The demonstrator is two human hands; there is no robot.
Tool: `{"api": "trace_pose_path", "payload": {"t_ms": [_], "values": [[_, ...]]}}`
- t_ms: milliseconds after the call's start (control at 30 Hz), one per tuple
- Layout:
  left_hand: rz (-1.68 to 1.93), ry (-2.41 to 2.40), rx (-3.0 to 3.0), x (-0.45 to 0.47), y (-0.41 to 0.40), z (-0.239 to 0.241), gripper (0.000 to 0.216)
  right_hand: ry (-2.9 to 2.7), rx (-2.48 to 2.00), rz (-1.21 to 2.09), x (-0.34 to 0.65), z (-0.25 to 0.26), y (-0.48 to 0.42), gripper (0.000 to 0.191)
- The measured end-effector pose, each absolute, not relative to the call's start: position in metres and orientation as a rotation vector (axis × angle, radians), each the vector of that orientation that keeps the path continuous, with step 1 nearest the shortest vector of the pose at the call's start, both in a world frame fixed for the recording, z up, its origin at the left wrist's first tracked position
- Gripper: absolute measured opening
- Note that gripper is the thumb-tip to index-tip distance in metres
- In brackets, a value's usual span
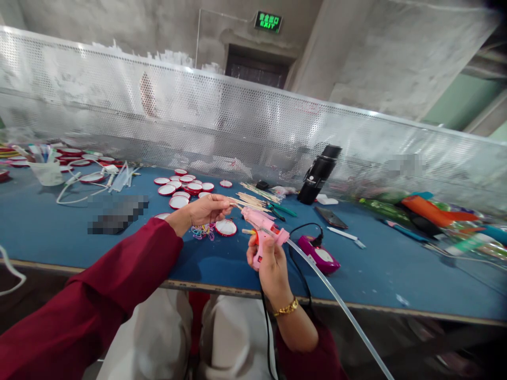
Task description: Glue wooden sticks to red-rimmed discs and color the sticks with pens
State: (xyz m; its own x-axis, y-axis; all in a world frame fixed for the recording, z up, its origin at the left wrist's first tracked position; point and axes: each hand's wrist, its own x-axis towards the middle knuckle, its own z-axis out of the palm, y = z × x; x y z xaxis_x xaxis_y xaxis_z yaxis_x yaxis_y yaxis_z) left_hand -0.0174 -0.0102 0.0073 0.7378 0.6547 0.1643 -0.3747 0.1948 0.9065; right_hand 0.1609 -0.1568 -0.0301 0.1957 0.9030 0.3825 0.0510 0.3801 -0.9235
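Observation:
My right hand grips a pink hot glue gun by its handle. A long clear glue stick trails from the gun's back end toward the lower right. My left hand is closed in a pinch on a thin wooden stick, whose tip is close to the gun's nozzle; whether they touch I cannot tell. Below the left hand lie colourful paper clips and a round white disc with a red rim. More wooden sticks lie behind the nozzle.
Red-rimmed discs cluster behind my left hand. A purple power socket is right of the gun. Farther back stand a black bottle and green-handled pliers. A white cup is at left; a perforated metal screen borders the table.

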Motion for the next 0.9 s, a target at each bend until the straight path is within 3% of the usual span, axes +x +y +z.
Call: {"api": "trace_pose_path", "payload": {"t_ms": [533, 900], "values": [[0.735, 0.268, 1.167, -0.0171, -0.0055, 0.0018, 0.030, -1.238, -1.013, 0.782, 0.1601, -0.0298, -0.1578, 0.059], [0.734, 0.269, 1.137, -0.0171, -0.0049, 0.0015, 0.025, -1.223, -0.967, 0.809, 0.1607, -0.0335, -0.1560, 0.059]]}}
